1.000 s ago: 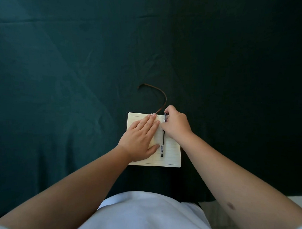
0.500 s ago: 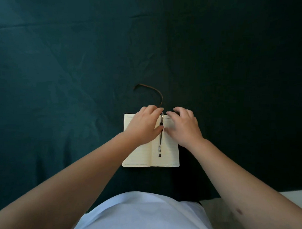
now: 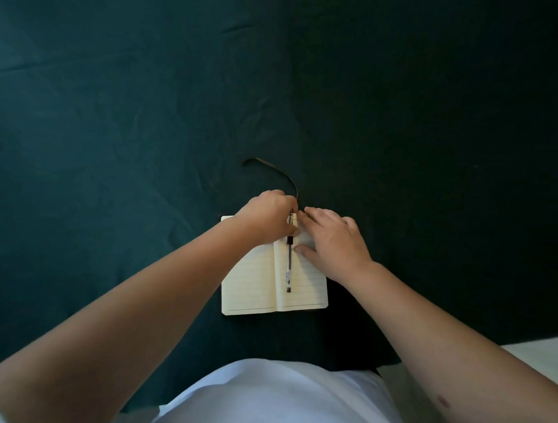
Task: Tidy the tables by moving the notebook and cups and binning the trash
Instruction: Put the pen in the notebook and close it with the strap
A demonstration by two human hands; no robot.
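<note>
An open notebook (image 3: 250,283) with lined cream pages lies on the dark green tablecloth (image 3: 148,112) near the front edge. A clear pen (image 3: 288,265) with a black grip lies along its middle fold. A brown ribbon bookmark (image 3: 273,167) curls away from the notebook's top onto the cloth. My left hand (image 3: 265,217) is at the top of the fold, fingers curled and thumb against the pen's upper end. My right hand (image 3: 333,241) rests with straight fingers on the upper right page, its thumb beside the pen.
The dark cloth covers the whole table around the notebook. A pale surface (image 3: 538,356) shows past the table's front right edge. My white shirt fills the bottom of the view.
My left hand slid up from the left page and curled over the pen's top end. My right hand let go of the pen top and spread on the right page.
</note>
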